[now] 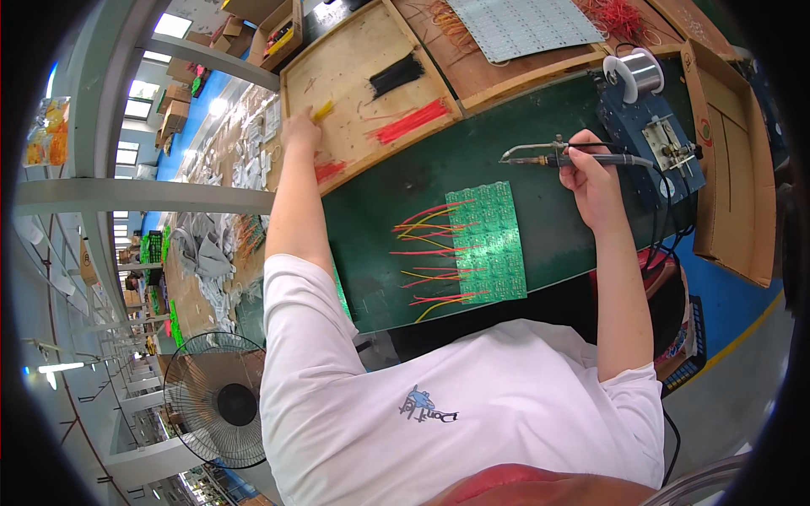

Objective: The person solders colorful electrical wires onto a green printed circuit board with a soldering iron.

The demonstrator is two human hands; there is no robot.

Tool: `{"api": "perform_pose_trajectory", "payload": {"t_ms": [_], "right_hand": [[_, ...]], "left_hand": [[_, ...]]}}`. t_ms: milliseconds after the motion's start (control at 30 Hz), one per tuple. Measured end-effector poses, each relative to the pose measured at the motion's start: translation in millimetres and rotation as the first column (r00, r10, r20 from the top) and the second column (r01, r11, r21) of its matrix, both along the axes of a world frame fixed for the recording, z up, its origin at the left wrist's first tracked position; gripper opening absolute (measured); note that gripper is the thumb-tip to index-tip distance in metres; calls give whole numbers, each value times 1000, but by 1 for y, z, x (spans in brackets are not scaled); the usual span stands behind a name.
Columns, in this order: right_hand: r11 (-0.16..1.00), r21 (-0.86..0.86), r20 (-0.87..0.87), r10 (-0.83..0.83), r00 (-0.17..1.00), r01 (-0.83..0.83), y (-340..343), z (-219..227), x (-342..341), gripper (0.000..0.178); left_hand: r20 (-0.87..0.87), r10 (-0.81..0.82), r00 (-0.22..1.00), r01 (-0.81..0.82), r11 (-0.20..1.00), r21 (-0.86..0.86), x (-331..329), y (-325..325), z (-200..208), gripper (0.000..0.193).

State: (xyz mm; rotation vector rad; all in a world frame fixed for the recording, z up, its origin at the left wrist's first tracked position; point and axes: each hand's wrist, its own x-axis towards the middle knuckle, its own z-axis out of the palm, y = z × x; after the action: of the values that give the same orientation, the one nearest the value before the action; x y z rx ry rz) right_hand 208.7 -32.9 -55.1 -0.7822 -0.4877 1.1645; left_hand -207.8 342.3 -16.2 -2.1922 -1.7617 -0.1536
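Observation:
My right hand (588, 181) is closed around a soldering iron (553, 159), whose tip points left above the green work surface. A thin curved metal tube is mounted along the iron. My left hand (301, 132) reaches into a shallow wooden tray (346, 80), beside a small bundle of yellow wires (323, 110); its fingertips are too hidden to show a grip. Red wires (412, 121) and black wires (396, 75) lie in the same tray. A green circuit board panel (489, 244) lies in front of me, with red and yellow wires (430, 251) sticking out to its left.
A blue solder feeder (654, 139) with a solder spool (639, 74) stands at the right, cables hanging from it. Beyond it is an open cardboard box (732, 169). A pale panel sheet (523, 25) lies at the back. At the lower left stands a fan (232, 403).

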Motion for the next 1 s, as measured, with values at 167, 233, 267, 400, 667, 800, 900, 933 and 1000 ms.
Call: {"api": "perform_pose_trajectory", "payload": {"t_ms": [167,233,267,400,667,800,900,933,1000], "right_hand": [[1000,-12,37,-3,999,3,-3,-3,3,6],[1000,-25,43,-9,999,10,-3,-2,2,6],[1000,-22,38,-18,999,19,-3,-1,2,5],[999,-17,38,-34,999,35,-3,-1,1,5],[1000,4,20,-24,1000,24,-1,1,1,3],[1000,3,32,-20,999,19,-1,-1,3,4],[999,38,33,-3,999,2,0,1,0,4],[999,44,39,7,999,-9,1,2,0,4],[1000,1,33,-31,999,31,0,3,-2,4]], "left_hand": [[98,146,984,-128,978,-166,-2,-9,4,25],[59,85,995,-80,993,-92,-1,-13,7,22],[10,27,1000,-27,999,-18,-1,-15,8,19],[5,53,999,-53,999,-2,2,-19,9,17],[176,73,982,-78,997,21,-9,-6,9,15],[203,11,979,-35,992,118,-15,-1,9,15],[358,-53,932,-25,978,209,-28,7,19,15],[489,-119,864,-16,965,263,-26,9,25,14],[605,-183,775,-33,944,328,-26,5,33,13]]}}
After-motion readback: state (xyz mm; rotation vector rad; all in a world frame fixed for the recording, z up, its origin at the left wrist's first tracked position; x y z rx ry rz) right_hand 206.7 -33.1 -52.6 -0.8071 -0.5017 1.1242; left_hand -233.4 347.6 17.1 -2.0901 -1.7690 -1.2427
